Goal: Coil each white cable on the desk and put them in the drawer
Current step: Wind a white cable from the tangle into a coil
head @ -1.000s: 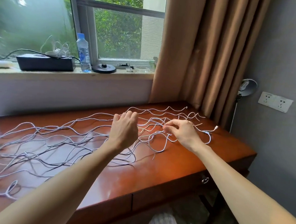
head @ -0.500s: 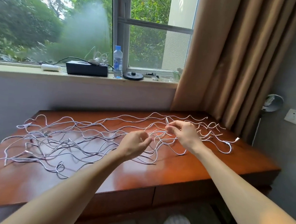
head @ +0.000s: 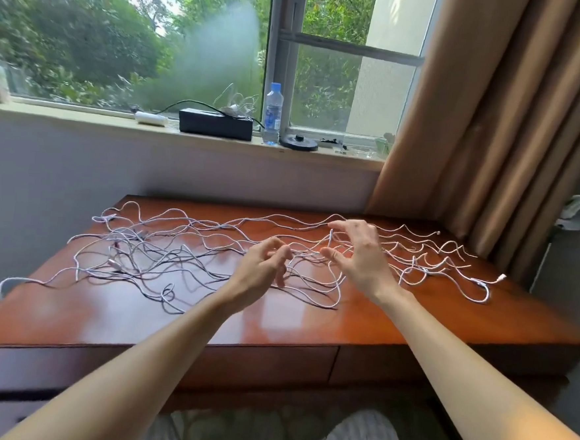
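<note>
The thin white cables (head: 192, 228) lie uncoiled in one loose tangle across the glossy reddish-brown wooden surface (head: 308, 324), running under both hands and far out to either side of them. The right hand (head: 358, 255) hovers over the strands with fingers spread, gripping nothing I can make out. A short stretch of cable stands between its forefinger and thumb, contact unclear. The left hand (head: 261, 269), just beside it, has loosely curled fingers. Whether they pinch a strand cannot be told.

The main risk is the crossings. A pull on one cable would likely drag its neighbours, tightening loops into knots. It could also sweep an end off the edge, such as the white plug (head: 501, 277) far to the right of the right hand. Picking a strand mid-length, not at an end, would make coiling harder.

The flat wooden drawer fronts (head: 265, 362) below the wrists look closed, so a hand must be free to open one.

Beyond the hands, on the pale windowsill (head: 83, 116), are a black rectangular box (head: 215, 125), a clear plastic bottle with a blue cap (head: 273, 115) and a black round disc (head: 299, 141). Tan curtains (head: 495, 114) hang beyond the right hand.
</note>
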Demonstrator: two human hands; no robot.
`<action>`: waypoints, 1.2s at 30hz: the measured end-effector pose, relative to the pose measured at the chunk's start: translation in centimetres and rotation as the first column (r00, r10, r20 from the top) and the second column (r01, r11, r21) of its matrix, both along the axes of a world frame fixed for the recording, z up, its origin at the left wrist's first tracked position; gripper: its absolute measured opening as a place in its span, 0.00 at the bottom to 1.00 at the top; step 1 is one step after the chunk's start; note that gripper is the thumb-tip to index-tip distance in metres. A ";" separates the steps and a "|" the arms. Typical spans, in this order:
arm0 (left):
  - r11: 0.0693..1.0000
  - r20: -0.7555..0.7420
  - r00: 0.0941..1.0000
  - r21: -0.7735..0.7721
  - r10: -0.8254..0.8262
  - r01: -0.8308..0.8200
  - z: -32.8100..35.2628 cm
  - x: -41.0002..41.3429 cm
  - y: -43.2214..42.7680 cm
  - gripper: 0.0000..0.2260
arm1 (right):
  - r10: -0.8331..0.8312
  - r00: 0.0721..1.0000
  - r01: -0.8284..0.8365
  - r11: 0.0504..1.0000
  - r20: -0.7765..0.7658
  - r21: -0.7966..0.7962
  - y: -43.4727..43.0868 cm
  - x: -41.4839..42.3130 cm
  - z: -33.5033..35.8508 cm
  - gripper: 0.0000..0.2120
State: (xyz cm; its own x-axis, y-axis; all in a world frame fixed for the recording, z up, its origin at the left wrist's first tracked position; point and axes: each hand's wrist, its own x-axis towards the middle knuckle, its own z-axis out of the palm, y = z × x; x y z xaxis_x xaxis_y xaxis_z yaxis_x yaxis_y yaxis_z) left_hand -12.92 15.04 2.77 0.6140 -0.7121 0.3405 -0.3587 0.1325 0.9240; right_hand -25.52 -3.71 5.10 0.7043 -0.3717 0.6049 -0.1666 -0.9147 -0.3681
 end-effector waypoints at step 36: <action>0.837 -0.815 0.410 -0.514 -0.410 -0.184 -5.0 18.9 -5.5 0.12 | 0.380 0.924 -0.376 0.894 0.030 0.243 -3.4 20.5 -9.6 0.07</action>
State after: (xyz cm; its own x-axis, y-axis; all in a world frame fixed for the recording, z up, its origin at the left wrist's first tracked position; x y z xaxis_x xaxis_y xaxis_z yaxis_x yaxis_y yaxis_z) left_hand 6.00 9.54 -2.20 0.6871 -0.7253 -0.0426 0.6538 0.5918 0.4716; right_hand -5.02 -7.13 -4.51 0.8303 -0.2074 0.5173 0.1656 -0.7944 -0.5844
